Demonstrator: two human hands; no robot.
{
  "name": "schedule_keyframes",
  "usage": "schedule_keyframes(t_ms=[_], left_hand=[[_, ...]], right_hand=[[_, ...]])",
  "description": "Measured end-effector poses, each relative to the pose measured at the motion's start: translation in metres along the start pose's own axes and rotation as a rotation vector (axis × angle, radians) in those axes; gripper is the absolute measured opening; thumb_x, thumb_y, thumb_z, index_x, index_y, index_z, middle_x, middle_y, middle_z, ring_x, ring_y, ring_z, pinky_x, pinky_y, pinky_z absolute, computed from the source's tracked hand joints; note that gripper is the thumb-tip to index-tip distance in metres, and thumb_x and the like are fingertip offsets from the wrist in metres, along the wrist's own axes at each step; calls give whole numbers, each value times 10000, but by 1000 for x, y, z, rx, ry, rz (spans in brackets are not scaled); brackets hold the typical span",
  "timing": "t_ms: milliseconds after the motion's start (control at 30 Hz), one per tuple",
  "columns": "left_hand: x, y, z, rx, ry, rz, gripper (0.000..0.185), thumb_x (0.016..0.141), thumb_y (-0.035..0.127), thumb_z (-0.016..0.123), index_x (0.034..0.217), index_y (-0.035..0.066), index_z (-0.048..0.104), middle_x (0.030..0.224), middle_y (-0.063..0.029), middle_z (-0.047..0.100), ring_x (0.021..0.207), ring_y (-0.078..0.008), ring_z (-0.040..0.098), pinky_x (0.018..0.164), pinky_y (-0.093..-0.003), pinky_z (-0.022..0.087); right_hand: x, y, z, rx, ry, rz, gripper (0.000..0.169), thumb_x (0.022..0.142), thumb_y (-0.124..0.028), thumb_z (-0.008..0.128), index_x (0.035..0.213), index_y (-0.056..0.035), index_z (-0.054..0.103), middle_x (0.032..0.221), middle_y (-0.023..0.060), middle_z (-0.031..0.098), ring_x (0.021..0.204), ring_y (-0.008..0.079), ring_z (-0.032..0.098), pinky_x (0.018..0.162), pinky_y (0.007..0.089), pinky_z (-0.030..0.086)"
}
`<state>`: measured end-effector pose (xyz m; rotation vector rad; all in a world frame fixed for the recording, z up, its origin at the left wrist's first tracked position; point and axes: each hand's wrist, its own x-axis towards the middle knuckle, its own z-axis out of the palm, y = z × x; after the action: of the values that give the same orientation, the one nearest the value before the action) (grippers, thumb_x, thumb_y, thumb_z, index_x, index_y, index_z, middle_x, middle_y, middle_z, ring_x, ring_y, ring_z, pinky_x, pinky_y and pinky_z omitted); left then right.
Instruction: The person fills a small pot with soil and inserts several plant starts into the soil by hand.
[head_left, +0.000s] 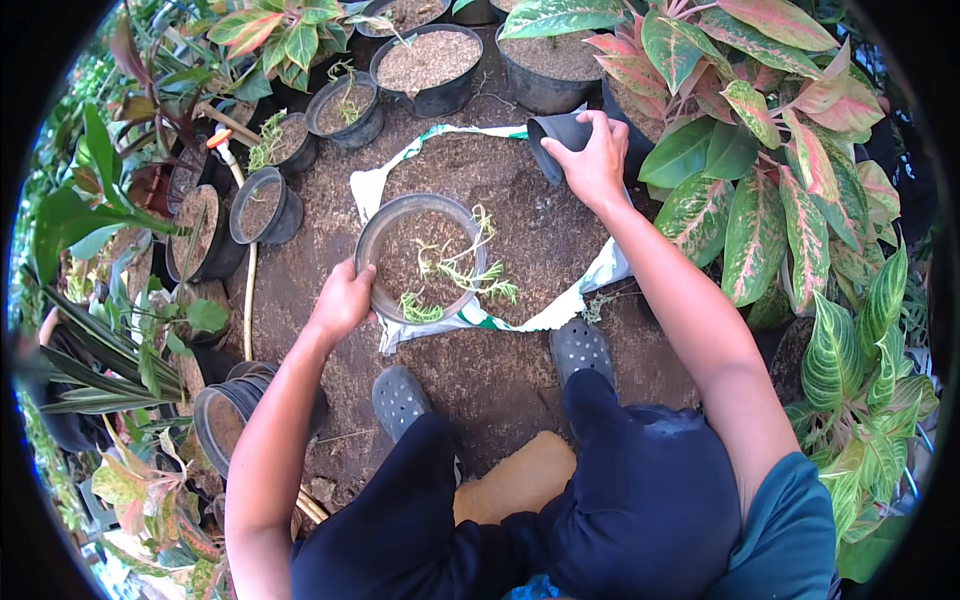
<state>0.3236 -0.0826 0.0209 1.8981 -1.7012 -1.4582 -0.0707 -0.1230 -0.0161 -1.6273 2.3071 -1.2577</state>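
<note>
My left hand (343, 298) grips the left rim of a round black plastic pot (365, 251). Soil fills the inside, and a sprawling plant (459, 274) with pale stems and narrow green leaves hangs partly over the right rim. Up and to the right, my right hand (598, 157) holds a smaller black plastic pot (551, 142), tipped on its side; its inside is hidden from me. Between and beneath both pots spreads loose brown soil mix (536, 225) on an opened white and green plastic sack (604, 271).
Black pots of soil (429, 64) curve along the back and left, some with small plants (349, 109). Stacked black pots (225, 424) lie by my left forearm. Large pink-green aglaonemas (750, 150) crowd the right. A pale pipe (250, 300) runs along the left. My clogs (400, 403) flank the near side.
</note>
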Motion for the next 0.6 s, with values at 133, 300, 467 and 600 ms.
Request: schedule_keyframes(t_ms=[133, 300, 467, 600], left_hand=[[-3, -8, 2, -79, 28, -13, 296, 1119, 234, 476, 1152, -37, 590, 746, -75, 648, 529, -164, 625, 517, -322, 531], [1, -34, 14, -225, 81, -51, 265, 1123, 256, 481, 1157, 19, 596, 754, -40, 626, 527, -141, 595, 492, -309, 505], [-9, -13, 9, -273, 51, -172, 304, 1095, 305, 555, 1230, 41, 622, 888, -7, 661, 735, -120, 625, 691, -307, 524], [6, -8, 19, -307, 151, 23, 345, 1079, 313, 597, 1282, 38, 643, 1065, -26, 678, 980, -116, 599, 911, -302, 470]], right_hand=[[13, 0, 2, -34, 21, -37, 707, 759, -302, 932, 1302, -84, 535, 1304, 236, 458, 1234, 423, 468, 1110, 493, 410], [15, 13, 16, -100, -118, -66, 721, 746, -280, 939, 1317, -81, 546, 1367, 250, 432, 1291, 435, 449, 1147, 502, 406], [11, 4, 26, -166, -309, 12, 806, 751, -277, 929, 1417, -128, 500, 1469, 262, 400, 1398, 455, 403, 1154, 513, 424], [-6, 11, 40, -160, -473, 83, 846, 748, -249, 919, 1453, -171, 459, 1459, 273, 412, 1370, 474, 436, 1152, 555, 405]])
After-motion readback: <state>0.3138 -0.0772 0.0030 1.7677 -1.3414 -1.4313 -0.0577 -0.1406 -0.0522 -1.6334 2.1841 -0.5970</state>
